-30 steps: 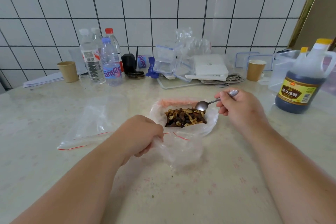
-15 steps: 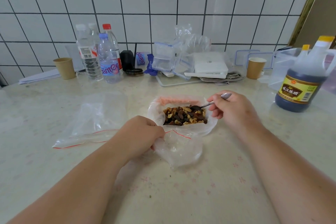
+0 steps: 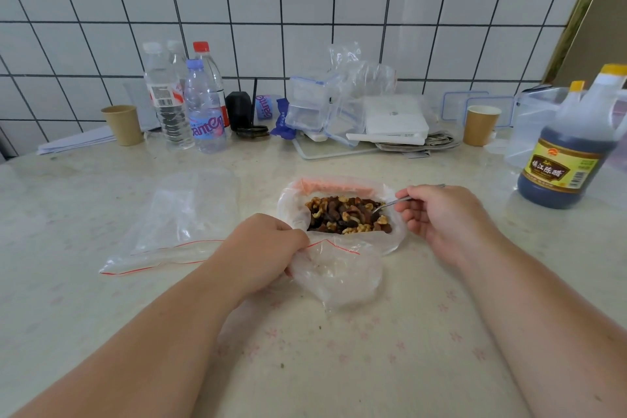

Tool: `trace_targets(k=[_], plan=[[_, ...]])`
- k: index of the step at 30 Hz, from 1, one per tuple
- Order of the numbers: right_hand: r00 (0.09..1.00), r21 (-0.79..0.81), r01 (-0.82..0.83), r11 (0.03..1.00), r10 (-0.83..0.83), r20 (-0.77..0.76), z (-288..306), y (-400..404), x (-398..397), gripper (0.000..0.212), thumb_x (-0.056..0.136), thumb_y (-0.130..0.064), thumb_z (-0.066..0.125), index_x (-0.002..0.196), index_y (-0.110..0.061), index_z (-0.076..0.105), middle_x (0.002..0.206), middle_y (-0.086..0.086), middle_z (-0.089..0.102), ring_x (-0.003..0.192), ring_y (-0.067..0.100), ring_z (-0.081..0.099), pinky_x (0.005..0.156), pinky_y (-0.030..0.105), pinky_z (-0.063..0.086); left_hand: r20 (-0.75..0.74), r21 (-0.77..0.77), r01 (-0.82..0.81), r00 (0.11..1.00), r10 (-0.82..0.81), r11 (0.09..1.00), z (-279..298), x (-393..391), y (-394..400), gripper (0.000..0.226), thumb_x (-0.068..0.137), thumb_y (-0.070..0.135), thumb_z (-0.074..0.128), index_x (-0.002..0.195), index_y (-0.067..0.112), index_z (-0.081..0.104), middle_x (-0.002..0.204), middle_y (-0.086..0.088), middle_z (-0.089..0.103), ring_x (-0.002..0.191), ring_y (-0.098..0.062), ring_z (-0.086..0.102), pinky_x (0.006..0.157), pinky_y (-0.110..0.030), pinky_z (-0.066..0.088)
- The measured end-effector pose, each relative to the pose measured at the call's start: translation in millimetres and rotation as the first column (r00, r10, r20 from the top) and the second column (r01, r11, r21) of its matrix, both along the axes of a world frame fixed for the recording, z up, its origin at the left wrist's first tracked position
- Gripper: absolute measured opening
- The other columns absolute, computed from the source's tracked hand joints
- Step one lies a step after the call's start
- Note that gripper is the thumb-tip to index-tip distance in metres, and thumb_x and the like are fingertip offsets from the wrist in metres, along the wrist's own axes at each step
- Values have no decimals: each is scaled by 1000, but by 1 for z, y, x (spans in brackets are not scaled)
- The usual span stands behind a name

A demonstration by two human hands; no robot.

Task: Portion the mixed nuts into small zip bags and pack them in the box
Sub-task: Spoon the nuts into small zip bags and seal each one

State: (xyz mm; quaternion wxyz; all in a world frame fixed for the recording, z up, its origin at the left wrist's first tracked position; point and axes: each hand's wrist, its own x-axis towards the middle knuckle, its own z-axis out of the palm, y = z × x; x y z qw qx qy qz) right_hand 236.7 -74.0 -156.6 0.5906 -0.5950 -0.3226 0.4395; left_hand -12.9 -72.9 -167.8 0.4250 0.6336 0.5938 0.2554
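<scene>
White square tiles run up the wall [image 3: 305, 3] behind a pale, marble-patterned table [image 3: 339, 366] with faint pink flecks. At the middle of it sits an open plastic bag [image 3: 291, 210] with a pink strip at its far edge, rolled down around a heap of mixed nuts [image 3: 342, 215], brown, tan and dark pieces jumbled together. The right hand [image 3: 444, 217] pinches the handle of a metal spoon [image 3: 390, 204] between thumb and curled fingers, the bowl of the spoon dug into the right side of the heap. Just in front of the nuts, touching the big bag, lies a small zip bag [image 3: 339, 275] with a red line along its mouth; it looks crumpled and I cannot tell whether anything is inside. The left hand [image 3: 264, 248] grips its left edge, fingers curled under.

To the left lies another clear zip bag [image 3: 176, 227], flat, red line toward me. Along the wall stand several water bottles [image 3: 203, 112], a paper cup [image 3: 124, 124] on either side of the clutter, a stack of papers [image 3: 78, 142], a small black object [image 3: 239, 108], and a pile of clear plastic boxes [image 3: 310, 105] and lids beside a white box [image 3: 395, 115]. On the far right stands a big dark bottle [image 3: 570, 153] with a yellow cap and label, a clear tub [image 3: 529, 122] behind it.
</scene>
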Motion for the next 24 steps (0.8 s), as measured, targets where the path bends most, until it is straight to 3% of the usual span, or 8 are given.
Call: trace_targets(k=[4,9,18,24], plan=[[996,13,22,1000,-21,-84,1,-1,0,21,94,-6,52,80,-3,67,54,5,65,40,8,55,38,18,45,12,-4,-9,1000,9,1000,0,0,2,42,66,45,61,77,8,77,75,-20,76,49,-20,42,62,-32,38],[985,70,14,997,-2,-172,5,-3,1,23,99,-12,52,82,-4,66,53,3,65,41,7,56,39,16,45,36,-20,-27,999,27,999,-1,-4,4,34,81,36,69,81,2,77,49,-5,59,37,-16,41,43,-19,32],[973,107,-41,993,64,-221,12,-8,1,28,99,-14,52,78,-3,68,54,6,64,41,9,55,38,18,42,25,37,-22,999,21,999,-2,-4,4,30,85,33,71,76,6,79,41,1,49,35,-13,36,40,-18,28],[952,127,-202,971,225,-207,21,-15,-4,34,96,-14,52,69,-4,71,55,8,60,40,12,49,36,20,37,26,38,-24,999,23,999,-1,-4,4,28,86,32,70,72,10,79,39,2,49,32,-13,36,38,-15,29]])
